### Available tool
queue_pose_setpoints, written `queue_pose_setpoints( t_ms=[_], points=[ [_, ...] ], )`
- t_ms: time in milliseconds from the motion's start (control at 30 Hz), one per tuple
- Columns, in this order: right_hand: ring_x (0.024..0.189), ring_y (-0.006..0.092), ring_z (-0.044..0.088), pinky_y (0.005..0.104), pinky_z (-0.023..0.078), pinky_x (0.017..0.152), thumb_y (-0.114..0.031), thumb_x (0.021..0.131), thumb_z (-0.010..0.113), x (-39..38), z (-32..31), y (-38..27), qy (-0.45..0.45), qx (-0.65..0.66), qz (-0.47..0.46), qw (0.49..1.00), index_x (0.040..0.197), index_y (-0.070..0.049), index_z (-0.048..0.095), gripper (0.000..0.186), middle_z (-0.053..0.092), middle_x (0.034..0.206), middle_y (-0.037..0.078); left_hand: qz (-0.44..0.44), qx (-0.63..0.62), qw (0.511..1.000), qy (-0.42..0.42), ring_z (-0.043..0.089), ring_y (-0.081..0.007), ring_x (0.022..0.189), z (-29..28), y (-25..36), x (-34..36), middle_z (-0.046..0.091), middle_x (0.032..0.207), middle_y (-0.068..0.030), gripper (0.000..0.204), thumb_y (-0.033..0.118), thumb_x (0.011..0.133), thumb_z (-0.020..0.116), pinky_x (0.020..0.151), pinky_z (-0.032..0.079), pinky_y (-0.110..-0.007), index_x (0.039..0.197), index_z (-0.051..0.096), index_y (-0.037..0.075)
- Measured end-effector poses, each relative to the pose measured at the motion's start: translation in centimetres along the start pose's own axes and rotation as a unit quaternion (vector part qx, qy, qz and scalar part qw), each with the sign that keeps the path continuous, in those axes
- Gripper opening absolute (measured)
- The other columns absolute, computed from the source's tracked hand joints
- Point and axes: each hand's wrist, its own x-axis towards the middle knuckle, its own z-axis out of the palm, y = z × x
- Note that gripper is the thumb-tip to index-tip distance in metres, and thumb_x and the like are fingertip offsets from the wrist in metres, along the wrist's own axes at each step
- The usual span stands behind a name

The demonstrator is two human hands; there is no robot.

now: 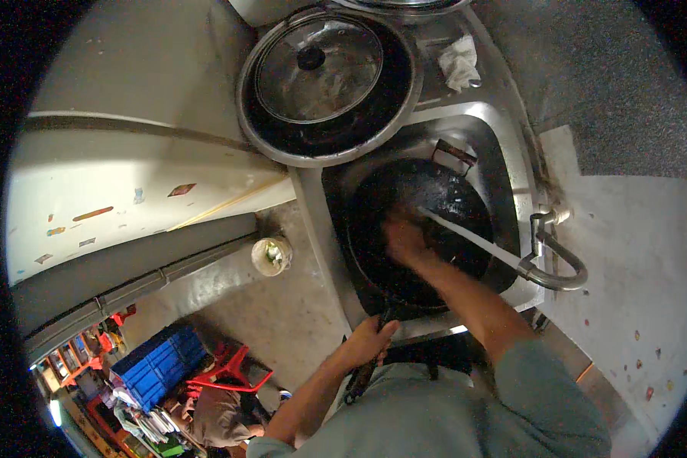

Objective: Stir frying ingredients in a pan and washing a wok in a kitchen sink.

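A black wok sits in the steel sink, its far loop handle pointing away from me. My left hand is wrapped round the wok's long dark handle, close to the sink's front edge. Inside the wok is my right hand, low against its surface. Motion and shadow blur the fingers, so I cannot make out whether they hold anything. From the curved faucet on the right, a stream of water runs into the wok beside that hand.
A large dark pan with a glass lid stands left of the sink's far side. A crumpled white cloth lies behind the sink. On the floor are a small white bucket, a blue crate and a red plastic stool.
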Motion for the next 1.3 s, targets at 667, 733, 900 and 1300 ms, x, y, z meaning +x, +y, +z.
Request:
queue_pose_setpoints(
  t_ms=[667, 733, 900, 1300],
  points=[
    [0.097, 0.0391, 0.064, 0.049, 0.053, 0.083, -0.009, 0.08, 0.058, -1.5, -2.8, -1.1, -0.244, 0.086, -0.017, 0.966, 0.108, -0.009, 0.067, 0.03, 0.064, 0.109, 0.02, -0.032, -0.009, 0.999, -0.017, 0.049, -0.0138, 0.049, -0.2, 0.1, -0.1, 0.048, 0.06, -0.003, 0.037, 0.035, 0.099, 0.053, 0.045, 0.044, -0.033, 0.085, 0.048, 0.001],
    [0.092, 0.0393, 0.065, 0.0493, 0.053, 0.079, -0.007, 0.079, 0.057, -3.5, -2.7, -1.5, -0.074, 0.118, -0.067, 0.988, 0.103, -0.009, 0.07, 0.027, 0.067, 0.102, 0.019, -0.029, -0.013, 0.999, -0.012, 0.049, -0.0141, 0.048, -0.3, -1.0, 0.1, 0.049, 0.06, -0.0034, 0.037, 0.035, 0.099, 0.053, 0.045, 0.044, -0.033, 0.085, 0.048, 0.001],
    [0.105, 0.0387, 0.06, 0.0451, 0.053, 0.081, -0.009, 0.081, 0.056, 4.0, -8.9, 7.7, -0.22, 0.307, -0.062, 0.924, 0.119, -0.011, 0.064, 0.039, 0.062, 0.114, 0.018, -0.029, 0.073, 0.997, 0.018, 0.052, -0.0164, 0.046, -0.6, -0.1, -0.3, 0.052, 0.059, -0.0058, 0.039, 0.036, 0.099, 0.053, 0.045, 0.044, -0.033, 0.083, 0.047, 0.001],
    [0.1, 0.037, 0.062, 0.0486, 0.052, 0.071, -0.015, 0.083, 0.063, -5.3, 2.9, 9.1, -0.181, 0.289, 0.175, 0.924, 0.119, -0.008, 0.059, 0.037, 0.056, 0.123, 0.024, 0.018, 0.019, 0.999, -0.025, 0.051, -0.0158, 0.044, -0.8, -2.2, 1.4, 0.05, 0.058, -0.0057, 0.039, 0.036, 0.099, 0.054, 0.042, 0.044, -0.033, 0.084, 0.047, 0.0]
  ],
)
